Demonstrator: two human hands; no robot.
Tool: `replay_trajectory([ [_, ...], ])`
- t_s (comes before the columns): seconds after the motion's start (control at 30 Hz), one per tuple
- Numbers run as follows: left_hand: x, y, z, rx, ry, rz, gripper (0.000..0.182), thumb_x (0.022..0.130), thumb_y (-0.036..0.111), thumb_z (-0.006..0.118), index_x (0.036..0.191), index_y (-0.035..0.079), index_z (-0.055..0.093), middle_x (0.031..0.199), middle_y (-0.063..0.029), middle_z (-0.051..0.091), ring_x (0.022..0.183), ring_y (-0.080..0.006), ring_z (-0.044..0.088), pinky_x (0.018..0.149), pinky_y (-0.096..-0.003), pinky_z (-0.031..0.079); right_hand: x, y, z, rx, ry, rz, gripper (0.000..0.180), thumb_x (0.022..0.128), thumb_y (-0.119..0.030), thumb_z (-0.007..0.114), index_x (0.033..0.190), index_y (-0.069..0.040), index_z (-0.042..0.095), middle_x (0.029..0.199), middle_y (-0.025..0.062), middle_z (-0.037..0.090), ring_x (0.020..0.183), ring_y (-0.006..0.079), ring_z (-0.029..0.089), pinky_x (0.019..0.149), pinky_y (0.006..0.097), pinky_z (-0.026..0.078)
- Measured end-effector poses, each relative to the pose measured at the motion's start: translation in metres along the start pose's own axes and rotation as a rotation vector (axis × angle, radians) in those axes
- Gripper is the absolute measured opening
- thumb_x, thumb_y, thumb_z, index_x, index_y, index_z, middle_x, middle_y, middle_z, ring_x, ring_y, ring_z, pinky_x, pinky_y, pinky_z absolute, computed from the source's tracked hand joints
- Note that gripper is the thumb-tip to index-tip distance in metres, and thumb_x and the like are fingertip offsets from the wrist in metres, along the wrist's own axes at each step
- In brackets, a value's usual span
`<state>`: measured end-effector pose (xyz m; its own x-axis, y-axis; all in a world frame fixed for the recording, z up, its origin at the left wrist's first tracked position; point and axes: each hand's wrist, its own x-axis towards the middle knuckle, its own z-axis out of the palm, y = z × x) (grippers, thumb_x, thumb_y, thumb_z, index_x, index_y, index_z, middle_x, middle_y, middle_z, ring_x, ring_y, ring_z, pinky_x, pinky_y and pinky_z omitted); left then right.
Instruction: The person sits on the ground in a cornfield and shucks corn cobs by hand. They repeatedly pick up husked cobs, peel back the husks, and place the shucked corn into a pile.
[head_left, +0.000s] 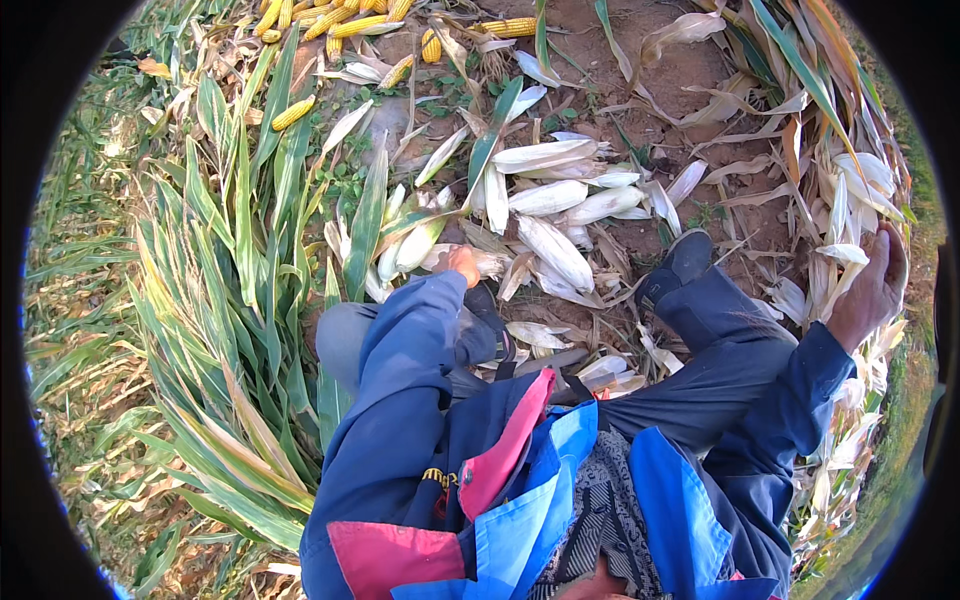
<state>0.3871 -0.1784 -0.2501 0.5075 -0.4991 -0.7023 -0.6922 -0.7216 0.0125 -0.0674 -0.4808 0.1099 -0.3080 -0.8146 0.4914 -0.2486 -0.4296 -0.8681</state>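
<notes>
My left hand (459, 264) reaches to the husked corn ears between my feet, close to a pale ear; most of its fingers are hidden, so its grip is unclear. My right hand (874, 285) is out at the right beside dry corn husks (844, 259), palm side partly showing and fingers extended. Unshucked corn ears in white husks (555, 251) lie in a loose pile on the soil. Bare yellow corn cobs (330, 22) lie in a heap at the top, with a single yellow cob (293, 113) apart from it.
Cut green corn stalks (255, 300) are heaped along my left side. Dry stalks and leaves (825, 90) stand or lie at the upper right. My shoes (686, 259) flank the pile. Brown soil (675, 90) with loose husks lies beyond it.
</notes>
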Motion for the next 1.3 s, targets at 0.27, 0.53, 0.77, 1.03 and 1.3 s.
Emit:
replay_trajectory([
  [0.27,0.017,0.002,0.026,0.345,0.091,0.265,0.042,0.087,0.017,0.067,0.128,0.022,0.058,0.132,-0.0025,0.055,0.128,-0.0273,0.049,0.104,-0.0616,0.036,-0.097,-0.005,0.102,-0.358,-0.71,-0.065,0.022,0.095,-0.01,0.068,0.115,-0.001,0.068,0.106,0.0057,0.07,0.103,0.0126,0.063,0.094,0.0274,0.047],
  [0.53,0.028,0.012,-0.039,-0.067,0.102,0.235,0.055,0.078,0.031,0.079,0.124,0.009,0.06,0.124,-0.0143,0.066,0.115,-0.0343,0.063,0.095,-0.0496,0.048,-0.105,-0.002,0.12,-0.273,-0.79,0.009,0.022,0.092,-0.008,0.068,0.113,-0.001,0.068,0.096,0.0076,0.071,0.091,0.0125,0.065,0.085,0.0279,0.051],
  [0.77,-0.065,0.056,-0.195,-1.369,-0.114,0.771,0.039,0.088,0.012,0.077,0.123,0.0,0.063,0.113,-0.01,0.07,0.102,-0.0208,0.067,0.091,-0.0348,0.052,-0.148,-0.014,0.144,-0.264,-1.222,-0.032,0.068,0.083,-0.041,0.079,0.135,-0.003,0.055,0.12,0.0201,0.067,0.112,0.0358,0.065,0.096,0.043,0.051],
  [1.03,-0.206,0.092,-0.254,-1.775,-0.21,1.1,0.065,0.084,0.009,0.077,0.141,0.002,0.046,0.127,-0.0105,0.062,0.12,-0.0256,0.058,0.107,-0.0411,0.045,-0.201,-0.039,0.144,0.531,-1.272,0.506,0.091,0.07,-0.036,0.092,0.137,0.002,0.045,0.128,0.0114,0.059,0.121,0.0212,0.056,0.105,0.0368,0.045],
  [1.3,-0.14,0.116,-0.254,-1.744,0.144,0.709,0.07,0.096,0.067,0.049,0.124,0.002,0.056,0.101,-0.0126,0.069,0.091,-0.023,0.071,0.072,-0.0402,0.064,-0.218,-0.022,0.153,-0.362,-0.845,-0.321,0.081,0.075,-0.024,0.083,0.142,-0.005,0.041,0.114,0.0192,0.055,0.103,0.0397,0.06,0.083,0.0482,0.052],
])
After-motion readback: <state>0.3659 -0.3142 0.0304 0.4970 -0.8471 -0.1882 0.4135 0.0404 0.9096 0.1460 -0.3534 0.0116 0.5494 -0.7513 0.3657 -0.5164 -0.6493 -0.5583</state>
